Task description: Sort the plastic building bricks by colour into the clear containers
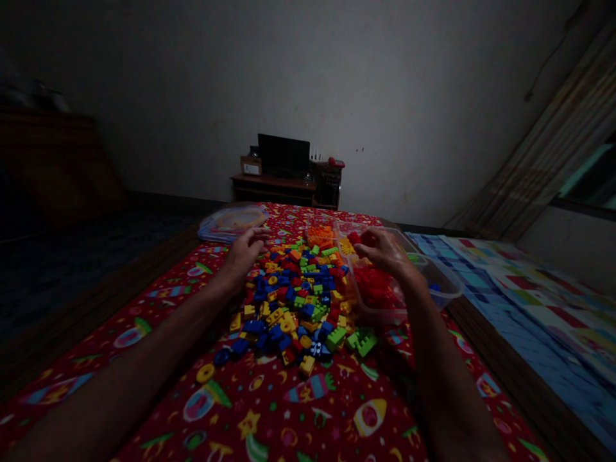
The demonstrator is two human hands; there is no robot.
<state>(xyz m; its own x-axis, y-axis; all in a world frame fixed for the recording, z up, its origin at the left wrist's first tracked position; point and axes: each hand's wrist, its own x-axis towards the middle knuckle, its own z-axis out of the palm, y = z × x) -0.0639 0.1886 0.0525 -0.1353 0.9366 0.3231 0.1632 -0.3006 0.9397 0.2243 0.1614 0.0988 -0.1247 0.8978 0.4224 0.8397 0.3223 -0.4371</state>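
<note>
My right hand point(382, 249) pinches a red toy brick point(355, 238) above the clear plastic boxes. Under that hand, a clear box point(382, 314) holds many red bricks point(375, 285). My left hand point(246, 253) hangs over the far left edge of the brick pile, fingers stretched forward and apart, with nothing seen in it. A loose heap of toy bricks point(289, 298) in blue, yellow, green, red and orange spreads between my forearms. Orange bricks point(321, 234) and yellow bricks point(345, 246) lie in containers behind the red ones.
Clear lids point(224, 226) with blue edges lie stacked at the far left of the red patterned cloth point(269, 410). Another clear box point(455, 285), at right, has a blue brick point(434, 287) in it. A bed point(543, 289) stands on the right; a monitor point(283, 155) stands by the wall.
</note>
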